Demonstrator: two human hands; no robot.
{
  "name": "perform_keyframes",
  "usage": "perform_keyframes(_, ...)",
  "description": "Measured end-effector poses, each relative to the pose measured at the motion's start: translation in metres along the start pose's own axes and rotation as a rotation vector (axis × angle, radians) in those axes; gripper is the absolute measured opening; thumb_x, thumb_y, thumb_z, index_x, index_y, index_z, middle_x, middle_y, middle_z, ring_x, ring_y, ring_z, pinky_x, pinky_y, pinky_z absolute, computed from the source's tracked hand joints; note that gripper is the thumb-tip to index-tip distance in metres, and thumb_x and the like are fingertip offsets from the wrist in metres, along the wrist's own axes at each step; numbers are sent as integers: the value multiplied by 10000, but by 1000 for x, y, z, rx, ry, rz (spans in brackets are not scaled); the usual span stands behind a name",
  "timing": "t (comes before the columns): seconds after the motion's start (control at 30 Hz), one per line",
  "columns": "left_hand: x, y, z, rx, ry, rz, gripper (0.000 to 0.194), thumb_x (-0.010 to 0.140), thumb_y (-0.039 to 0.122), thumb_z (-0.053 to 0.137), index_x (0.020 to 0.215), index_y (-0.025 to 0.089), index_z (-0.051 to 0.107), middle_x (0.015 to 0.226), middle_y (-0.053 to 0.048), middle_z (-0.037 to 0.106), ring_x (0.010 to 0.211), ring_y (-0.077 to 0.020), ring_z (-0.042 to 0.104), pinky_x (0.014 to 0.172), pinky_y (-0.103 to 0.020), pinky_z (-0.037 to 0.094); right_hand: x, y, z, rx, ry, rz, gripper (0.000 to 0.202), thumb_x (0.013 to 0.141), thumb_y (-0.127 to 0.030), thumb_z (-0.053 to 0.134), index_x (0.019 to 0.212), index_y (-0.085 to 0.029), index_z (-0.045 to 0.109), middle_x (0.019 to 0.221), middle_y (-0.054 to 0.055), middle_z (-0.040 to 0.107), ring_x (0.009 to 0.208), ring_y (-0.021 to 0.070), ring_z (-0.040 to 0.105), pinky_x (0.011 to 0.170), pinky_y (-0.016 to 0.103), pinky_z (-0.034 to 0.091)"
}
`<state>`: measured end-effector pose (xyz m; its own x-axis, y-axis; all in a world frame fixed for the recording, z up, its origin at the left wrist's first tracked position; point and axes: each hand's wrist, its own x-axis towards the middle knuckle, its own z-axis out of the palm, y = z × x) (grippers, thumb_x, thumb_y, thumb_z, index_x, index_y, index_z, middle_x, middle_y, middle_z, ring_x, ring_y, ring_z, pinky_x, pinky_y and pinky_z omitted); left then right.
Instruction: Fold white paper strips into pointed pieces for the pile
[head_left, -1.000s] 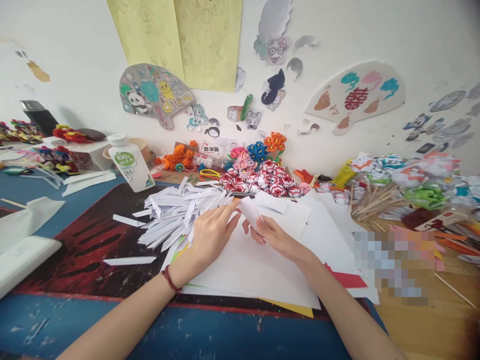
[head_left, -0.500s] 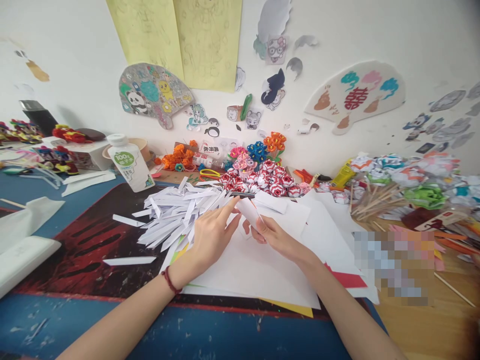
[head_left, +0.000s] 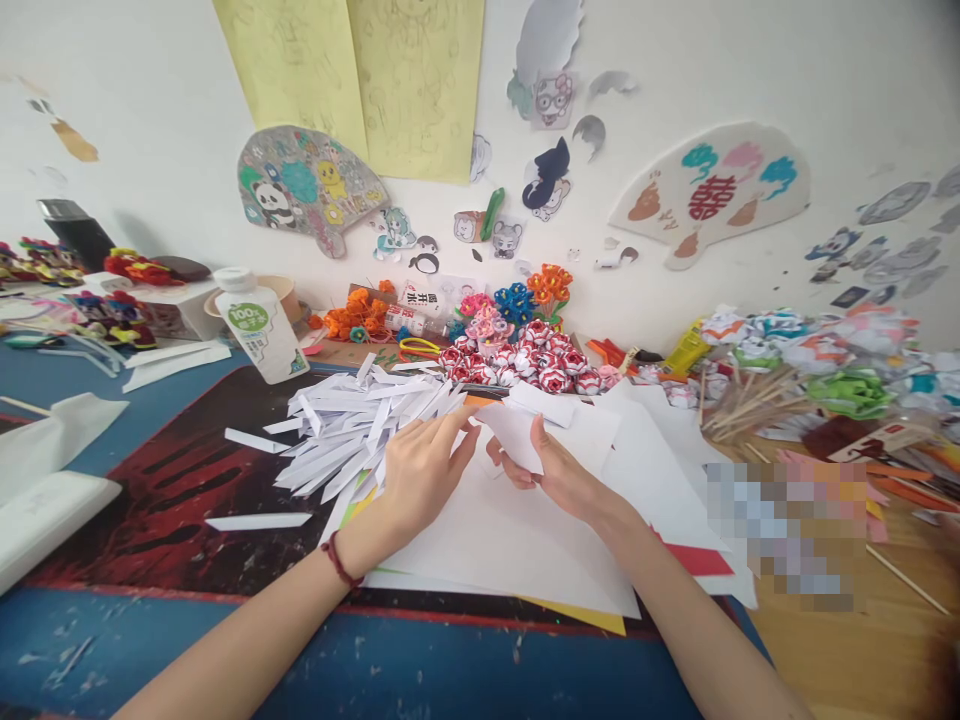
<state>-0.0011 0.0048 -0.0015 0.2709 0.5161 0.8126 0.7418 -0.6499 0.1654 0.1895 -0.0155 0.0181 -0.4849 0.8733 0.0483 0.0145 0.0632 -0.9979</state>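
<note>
Nearby, above large white paper sheets (head_left: 510, 545), the bare right hand (head_left: 564, 472) pinches a small curved white paper piece (head_left: 514, 430); the bare left hand (head_left: 424, 465), grip unclear, meets its far-left corner. Beyond sit red-and-white rosette-shaped flowers (head_left: 555, 381).

"100%" on white bottle (head_left: 262, 330), "囍" on fan (head_left: 711, 197), "开水" on packaging (head_left: 422, 298).

Shows smooth, matt paper in the small sheet (head_left: 512, 432) and folded strips (head_left: 352, 432), smooth plastic in the coconut-water bottle (head_left: 262, 335), bare wood in the sticks (head_left: 750, 405), scuffed finish on the worktop (head_left: 420, 665).
</note>
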Motion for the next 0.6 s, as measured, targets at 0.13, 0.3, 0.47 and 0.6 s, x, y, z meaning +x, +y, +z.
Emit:
perform_keyframes(0.13,-2,-2,0,48,-38,53,337,912,236,505,1245,213,551,683,2,689,590,-123,622,618,-259,400,-1,-1,1,31,-11,33,697,895,-671,81,873,-163,559,565,-43,290,522,120,220,524,262,246)
perform_keyframes(0.3,-3,-5,0,139,-76,139,438,918,236,494,1352,199,453,644,-4,672,567,-137,608,589,-276,373,-1,-3,3,72,-36,38,692,905,-656,81,894,-159,563,565,-40,306,520,118,218,523,263,240)
perform_keyframes(0.47,-1,-3,0,197,-127,142,446,926,260,483,1363,184,434,609,-1,646,563,-144,599,574,-283,359,0,-1,4,15,-41,30,691,908,-647,64,890,-160,554,563,-40,316,508,117,248,522,266,259)
perform_keyframes(0.6,0,0,1,123,-162,69,410,928,303,488,1326,208,458,758,-22,704,648,-155,646,616,-277,398,0,5,5,-96,-22,11,602,924,-627,147,829,-166,522,576,-41,330,520,115,282,537,268,280)
